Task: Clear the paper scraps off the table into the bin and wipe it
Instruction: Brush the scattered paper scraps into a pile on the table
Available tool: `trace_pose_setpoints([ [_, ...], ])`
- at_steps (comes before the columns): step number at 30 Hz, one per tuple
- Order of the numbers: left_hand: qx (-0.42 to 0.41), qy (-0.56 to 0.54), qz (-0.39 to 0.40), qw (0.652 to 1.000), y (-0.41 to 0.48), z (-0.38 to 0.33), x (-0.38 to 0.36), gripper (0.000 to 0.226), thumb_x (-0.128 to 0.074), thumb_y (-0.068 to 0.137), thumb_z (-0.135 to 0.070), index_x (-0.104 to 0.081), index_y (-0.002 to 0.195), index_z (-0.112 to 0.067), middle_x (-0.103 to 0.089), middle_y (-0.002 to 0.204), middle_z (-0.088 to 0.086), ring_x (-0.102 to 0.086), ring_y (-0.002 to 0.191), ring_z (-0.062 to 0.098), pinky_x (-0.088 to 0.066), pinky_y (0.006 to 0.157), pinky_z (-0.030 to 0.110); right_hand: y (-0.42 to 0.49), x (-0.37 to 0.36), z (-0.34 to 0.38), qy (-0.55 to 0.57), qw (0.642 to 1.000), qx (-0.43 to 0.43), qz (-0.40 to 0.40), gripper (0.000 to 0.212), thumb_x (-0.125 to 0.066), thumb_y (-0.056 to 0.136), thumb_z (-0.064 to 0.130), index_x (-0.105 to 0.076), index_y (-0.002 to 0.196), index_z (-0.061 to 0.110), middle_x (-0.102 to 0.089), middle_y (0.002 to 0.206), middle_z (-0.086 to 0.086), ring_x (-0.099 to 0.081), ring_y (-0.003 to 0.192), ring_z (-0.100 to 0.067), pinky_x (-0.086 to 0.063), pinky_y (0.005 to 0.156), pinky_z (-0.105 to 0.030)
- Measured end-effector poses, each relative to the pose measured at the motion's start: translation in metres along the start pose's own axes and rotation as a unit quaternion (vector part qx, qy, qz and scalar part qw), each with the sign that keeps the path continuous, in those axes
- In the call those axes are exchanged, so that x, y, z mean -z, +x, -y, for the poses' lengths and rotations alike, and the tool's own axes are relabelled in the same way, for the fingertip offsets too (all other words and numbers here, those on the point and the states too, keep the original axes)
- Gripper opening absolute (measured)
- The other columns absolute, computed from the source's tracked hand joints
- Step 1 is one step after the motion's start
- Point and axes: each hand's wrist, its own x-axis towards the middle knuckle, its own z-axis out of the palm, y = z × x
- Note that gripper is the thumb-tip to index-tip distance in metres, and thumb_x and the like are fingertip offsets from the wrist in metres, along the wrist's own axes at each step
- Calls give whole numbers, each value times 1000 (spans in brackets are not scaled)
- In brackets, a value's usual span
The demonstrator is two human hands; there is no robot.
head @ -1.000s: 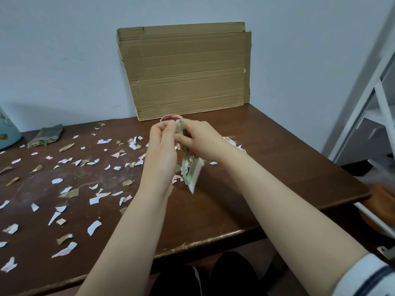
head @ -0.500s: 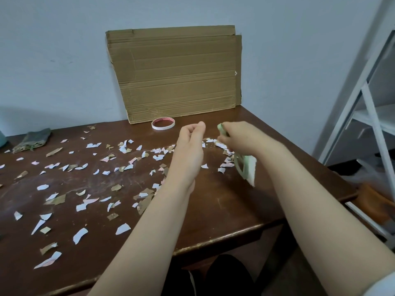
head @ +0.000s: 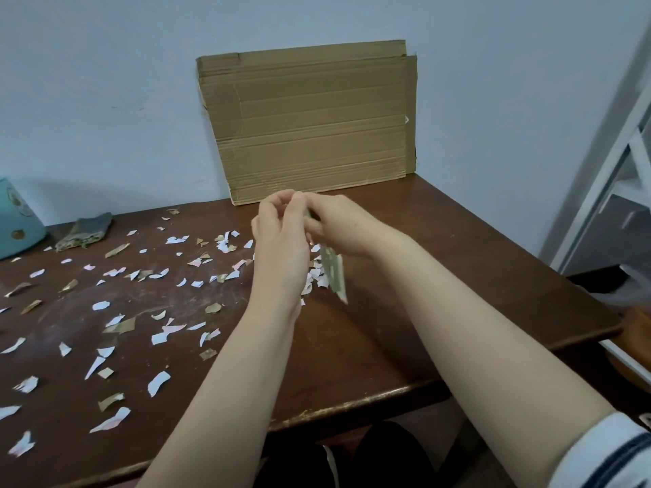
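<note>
Many white, pink and brown paper scraps point(head: 160, 336) lie scattered over the left and middle of the dark wooden table point(head: 387, 346). Above the table's middle, my right hand point(head: 341, 223) pinches the top of a pale green piece of paper point(head: 333, 272) that hangs down below it. My left hand point(head: 281, 244) meets the right one, its curled fingertips pinching the same top edge. A grey-green cloth point(head: 86, 230) lies at the back left. A teal container point(head: 16, 223) stands at the far left edge, mostly cut off.
A flat sheet of cardboard point(head: 310, 125) leans against the wall at the back of the table. A white metal frame point(head: 606, 163) stands to the right of the table. The table's front edge runs just before my forearms.
Half a second ago my hands were apart, with only the right one holding the green paper. They have come back together at its top edge. The view shifted left.
</note>
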Motion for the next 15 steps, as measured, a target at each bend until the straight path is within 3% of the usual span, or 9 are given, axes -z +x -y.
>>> trace_pose_setpoints([
  [3, 14, 8, 22, 1000, -2, 3, -4, 9, -41, 96, -40, -50, 95, -37, -49, 128, 0, -49, 108, 5, -40, 95, 28, -13, 23, -15, -47, 998, -38, -22, 20, -47, 95, 33, -49, 87, 15, -63, 85, -2, -58, 84, -23, -42, 70, -34],
  [6, 36, 12, 48, 998, -7, 7, -10, 9, -41, 96, -42, -49, 93, -38, -47, 127, -4, -47, 109, 4, -39, 98, 30, -28, 38, -25, -112, 989, -90, 18, 22, -46, 96, 33, -47, 85, 14, -60, 82, -2, -55, 80, -22, -37, 64, -31],
  [8, 45, 9, 61, 997, -8, 11, -13, 9, -41, 96, -42, -48, 91, -38, -46, 128, -3, -47, 113, 6, -39, 94, 27, -32, 32, -26, -136, 983, -111, 58, 23, -45, 96, 33, -45, 81, 15, -61, 83, -3, -56, 75, -21, -39, 59, -32],
  [11, 46, -3, 58, 997, -9, 14, -10, 9, -41, 96, -42, -48, 91, -38, -47, 127, -3, -50, 106, 2, -41, 74, 12, -28, 11, -19, -117, 986, -97, 72, 23, -44, 96, 32, -43, 75, 22, -60, 84, -2, -51, 62, -15, -40, 55, -26],
  [13, 50, -11, 49, 997, -8, 14, -5, 9, -44, 93, -45, -49, 92, -39, -49, 128, 3, -53, 106, 6, -43, 72, 13, -21, -5, -11, -79, 992, -75, 66, 17, -42, 95, 32, -53, 90, 20, -62, 87, -3, -56, 62, -18, -47, 58, -31],
  [15, 46, -13, 24, 999, -6, 13, 2, 8, -44, 93, -44, -50, 92, -39, -49, 129, 5, -52, 108, 8, -41, 76, 15, -12, -15, -1, -55, 996, -50, 56, 27, -39, 95, 32, -55, 109, 15, -64, 91, -6, -58, 65, -21, -51, 62, -35],
])
